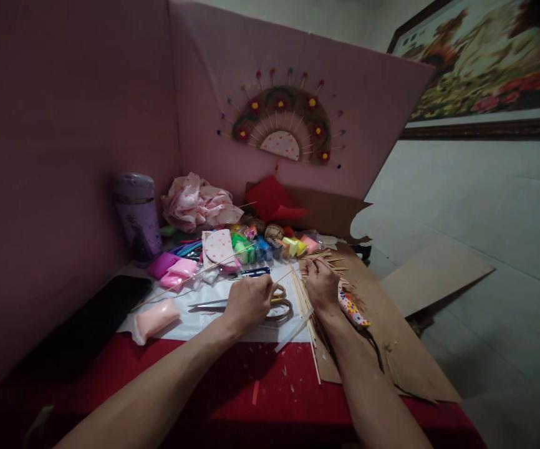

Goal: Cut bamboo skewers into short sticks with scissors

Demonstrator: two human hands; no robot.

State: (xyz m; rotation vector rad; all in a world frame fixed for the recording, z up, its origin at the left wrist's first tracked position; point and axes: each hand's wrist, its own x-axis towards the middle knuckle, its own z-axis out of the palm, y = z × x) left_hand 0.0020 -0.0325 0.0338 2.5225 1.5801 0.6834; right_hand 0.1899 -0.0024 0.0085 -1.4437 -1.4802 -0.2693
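Note:
My left hand is closed in a fist above a pair of scissors, with a thin wooden stick coming out of it. That stick slants up and right toward my right hand, whose fingers are pinched together at its far end. What lies inside the pinch is partly hidden. Under and beside my right hand lies a bundle of wooden sticks. A translucent strip, perhaps a glue stick, lies just below the hands. One longer stick crosses the left side of the table.
Coloured clay packets line the back, with a peach packet at left. A purple tumbler stands near crumpled cloth. Brown cardboard covers the right side, holding a flowered glue gun. A fan-shaped decoration hangs behind.

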